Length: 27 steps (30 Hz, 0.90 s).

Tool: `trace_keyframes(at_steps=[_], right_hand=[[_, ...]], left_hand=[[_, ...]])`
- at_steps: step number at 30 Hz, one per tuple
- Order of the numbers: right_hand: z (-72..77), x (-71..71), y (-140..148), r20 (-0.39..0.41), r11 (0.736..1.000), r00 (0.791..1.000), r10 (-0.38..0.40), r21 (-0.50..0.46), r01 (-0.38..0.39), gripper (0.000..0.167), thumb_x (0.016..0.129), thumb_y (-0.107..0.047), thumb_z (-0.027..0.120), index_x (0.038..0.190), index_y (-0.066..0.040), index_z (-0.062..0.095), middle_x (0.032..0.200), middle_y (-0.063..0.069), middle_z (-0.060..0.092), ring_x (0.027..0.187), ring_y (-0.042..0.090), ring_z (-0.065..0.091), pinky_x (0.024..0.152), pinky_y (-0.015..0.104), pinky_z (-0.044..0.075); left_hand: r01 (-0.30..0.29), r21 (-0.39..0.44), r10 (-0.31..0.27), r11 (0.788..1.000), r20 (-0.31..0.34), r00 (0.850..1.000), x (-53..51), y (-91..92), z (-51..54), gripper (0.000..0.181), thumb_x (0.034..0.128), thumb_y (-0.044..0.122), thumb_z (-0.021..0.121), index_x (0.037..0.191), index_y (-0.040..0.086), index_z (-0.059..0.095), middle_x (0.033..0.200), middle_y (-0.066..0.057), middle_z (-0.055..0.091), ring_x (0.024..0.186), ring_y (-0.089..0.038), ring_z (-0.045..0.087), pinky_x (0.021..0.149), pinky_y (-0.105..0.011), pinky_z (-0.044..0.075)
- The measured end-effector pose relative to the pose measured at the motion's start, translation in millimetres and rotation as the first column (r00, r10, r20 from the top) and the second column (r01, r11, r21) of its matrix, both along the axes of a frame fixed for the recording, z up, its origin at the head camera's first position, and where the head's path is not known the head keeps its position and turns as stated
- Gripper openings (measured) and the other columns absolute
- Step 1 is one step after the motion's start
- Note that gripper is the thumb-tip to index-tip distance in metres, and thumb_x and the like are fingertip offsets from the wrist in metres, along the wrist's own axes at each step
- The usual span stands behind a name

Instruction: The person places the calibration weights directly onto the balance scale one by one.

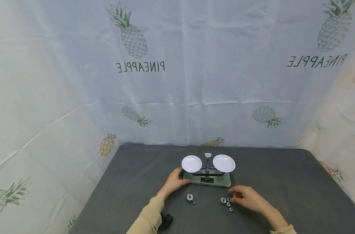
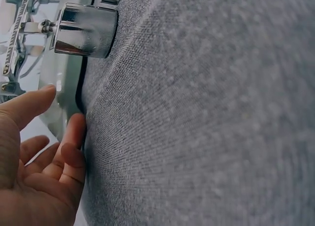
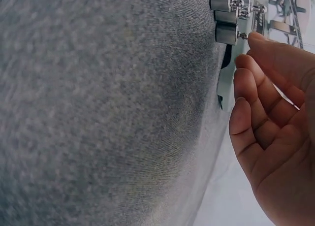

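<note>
On the grey table stands a balance scale (image 1: 207, 179) with a green base and two white pans. My left hand (image 1: 173, 182) grips the left end of its base, thumb at the front and fingers round the side. In the left wrist view, the left hand (image 2: 49, 162) lies at the base's corner, near a large metal weight (image 2: 86, 31). My right hand (image 1: 247, 199) is beside several small metal weights (image 1: 223, 201) in front of the scale's right end. The right wrist view has the right hand's thumb tip beside the knob of one weight (image 3: 226, 33), fingers loosely bent.
A larger weight (image 1: 190, 198) and a tiny one (image 1: 194, 202) stand in front of the scale's left half. A black object (image 1: 166, 220) lies beside the left sleeve, partly hidden. Pineapple-printed cloth (image 1: 195, 81) hangs behind the table (image 1: 142, 175).
</note>
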State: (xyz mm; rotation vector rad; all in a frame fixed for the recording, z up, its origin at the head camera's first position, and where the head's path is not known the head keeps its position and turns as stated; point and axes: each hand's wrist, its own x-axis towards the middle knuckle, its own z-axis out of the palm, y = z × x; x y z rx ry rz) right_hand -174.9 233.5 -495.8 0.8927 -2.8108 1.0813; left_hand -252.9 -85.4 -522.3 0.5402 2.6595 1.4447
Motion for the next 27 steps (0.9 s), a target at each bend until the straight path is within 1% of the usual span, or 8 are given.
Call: trace_keyframes(at_steps=[3,8,12,16,21,25,27], right_hand=[[-0.4,-1.1,-0.3,0.014,1.000,1.000,0.013,0.011,-0.013,0.020,0.081,-0.012,0.069,0.097,0.000,0.067,0.071,-0.013,0.057,0.063,-0.010,0.044,0.051,0.015,0.041],[-1.1,-1.9,-2.1,0.060,1.000,0.998,0.017,0.024,-0.018,0.019,0.082,-0.012,0.068,0.098,-0.001,0.067,0.073,-0.012,0.059,0.065,-0.010,0.046,0.053,0.016,0.042],[-1.5,-2.4,-2.8,0.065,0.999,0.997,0.030,0.024,-0.031,0.015,0.083,-0.009,0.066,0.096,-0.002,0.067,0.074,-0.009,0.062,0.066,-0.008,0.049,0.053,0.017,0.044],[-3.0,-3.1,-3.7,0.050,0.999,0.998,0.039,0.030,-0.041,0.010,0.083,-0.006,0.065,0.092,-0.004,0.068,0.076,-0.006,0.065,0.068,-0.008,0.052,0.054,0.018,0.045],[-3.4,-4.4,-5.1,0.034,0.998,0.999,0.043,0.043,-0.044,0.007,0.083,-0.006,0.064,0.088,-0.006,0.069,0.076,-0.005,0.065,0.068,-0.008,0.052,0.055,0.018,0.046],[-3.1,-4.0,-6.1,0.048,0.998,0.998,0.048,0.041,-0.050,0.008,0.082,-0.004,0.064,0.088,-0.005,0.068,0.075,-0.006,0.064,0.068,-0.008,0.051,0.054,0.018,0.045],[-3.2,-3.5,-6.3,0.071,0.998,0.996,0.053,0.037,-0.055,0.009,0.082,-0.004,0.064,0.089,-0.004,0.068,0.075,-0.006,0.063,0.067,-0.008,0.050,0.054,0.018,0.045]], left_hand=[[-0.026,-0.017,0.026,1.000,0.027,0.999,-1.0,2.5,-0.4,0.062,0.0780,0.018,0.073,0.131,-0.003,0.048,0.113,-0.021,0.055,0.057,-0.005,0.053,0.046,-0.021,0.046],[-0.028,-0.005,0.028,1.000,0.050,0.998,-0.9,3.6,0.1,0.061,0.0775,0.016,0.074,0.130,-0.001,0.049,0.112,-0.018,0.055,0.054,-0.006,0.055,0.044,-0.021,0.046],[-0.020,0.003,0.019,1.000,0.060,0.998,-3.0,4.3,0.4,0.061,0.0781,0.016,0.073,0.131,0.000,0.048,0.110,-0.017,0.055,0.053,-0.006,0.055,0.044,-0.022,0.047],[-0.012,0.011,0.011,1.000,0.068,0.998,-4.4,4.0,-0.2,0.061,0.0783,0.017,0.073,0.131,-0.001,0.048,0.108,-0.018,0.055,0.053,-0.005,0.054,0.045,-0.022,0.048],[-0.014,0.047,0.010,0.999,0.087,0.996,-5.1,4.0,-0.5,0.059,0.0780,0.016,0.073,0.129,-0.003,0.050,0.102,-0.019,0.056,0.055,-0.009,0.057,0.047,-0.022,0.050],[-0.024,0.056,0.018,0.998,0.106,0.994,-4.2,4.2,-0.9,0.056,0.0794,0.018,0.072,0.128,-0.001,0.052,0.101,-0.018,0.057,0.056,-0.009,0.058,0.048,-0.022,0.051],[-0.026,0.056,0.020,0.998,0.108,0.994,-3.6,4.5,-0.5,0.054,0.0801,0.019,0.072,0.127,-0.001,0.053,0.100,-0.018,0.057,0.055,-0.008,0.058,0.048,-0.022,0.051]])
